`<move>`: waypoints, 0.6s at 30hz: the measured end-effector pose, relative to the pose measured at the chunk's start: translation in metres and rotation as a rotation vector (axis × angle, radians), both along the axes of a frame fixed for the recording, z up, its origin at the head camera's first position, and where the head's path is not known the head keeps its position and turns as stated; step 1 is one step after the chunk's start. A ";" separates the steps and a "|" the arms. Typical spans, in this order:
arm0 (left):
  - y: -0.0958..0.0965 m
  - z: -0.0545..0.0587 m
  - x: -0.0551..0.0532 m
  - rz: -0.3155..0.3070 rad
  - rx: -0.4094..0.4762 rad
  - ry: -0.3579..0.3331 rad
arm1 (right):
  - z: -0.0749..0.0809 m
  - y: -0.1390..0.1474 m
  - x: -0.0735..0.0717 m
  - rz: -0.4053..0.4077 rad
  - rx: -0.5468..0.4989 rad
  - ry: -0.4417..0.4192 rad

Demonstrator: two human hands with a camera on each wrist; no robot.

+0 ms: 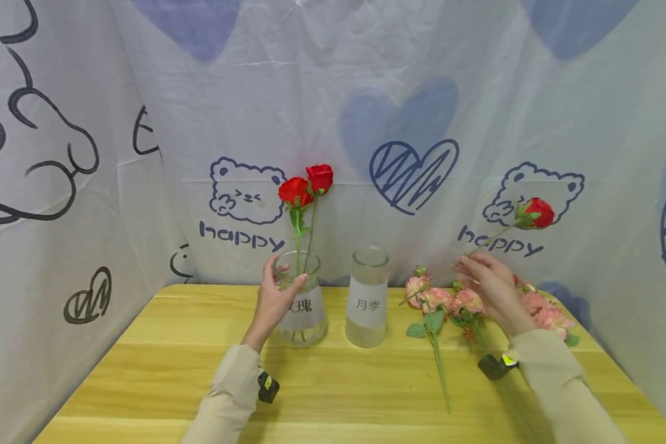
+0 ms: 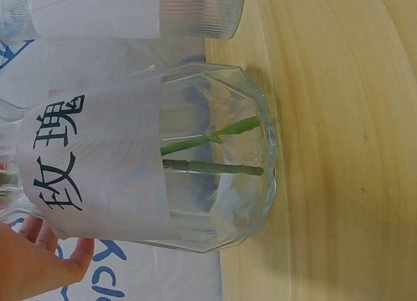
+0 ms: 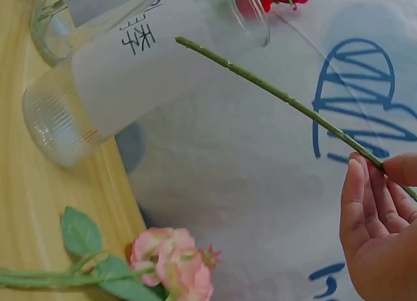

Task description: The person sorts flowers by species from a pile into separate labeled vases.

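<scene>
I'm pinching a red rose (image 1: 539, 213) by its stem betw. R. hand (image 1: 494, 293) thumb & fingers; it's hanging in mid-air, R. of the narrow vase (image 1: 368, 333). My L. hand (image 1: 276, 303) is gripping the wide vase (image 1: 311, 317) at its neck. Caution: a light pinch could be letting the stem roll, bloom wt. being the likely cause; uneven pull on the neck could be tipping the vase. Long axis is slanting: bloom is pointing up & R., bare end (R. wrist view only) is projecting oppositely.

In head view, the left hand (image 1: 274, 303) partly hides a label (image 1: 312, 311).
</scene>
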State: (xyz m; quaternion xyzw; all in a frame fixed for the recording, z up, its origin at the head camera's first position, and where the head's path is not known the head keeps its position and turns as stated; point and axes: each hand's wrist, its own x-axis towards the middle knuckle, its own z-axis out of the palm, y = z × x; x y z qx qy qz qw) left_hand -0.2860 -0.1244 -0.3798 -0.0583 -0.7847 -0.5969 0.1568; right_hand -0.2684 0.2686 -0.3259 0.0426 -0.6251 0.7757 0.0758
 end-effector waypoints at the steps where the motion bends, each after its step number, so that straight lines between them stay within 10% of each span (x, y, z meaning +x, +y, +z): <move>1: 0.000 0.000 0.000 0.001 -0.002 -0.002 | 0.003 -0.002 -0.001 -0.003 0.007 0.001; 18: 0.001 0.000 0.000 -0.011 0.012 0.010 | 0.042 -0.057 -0.014 -0.016 -0.183 -0.036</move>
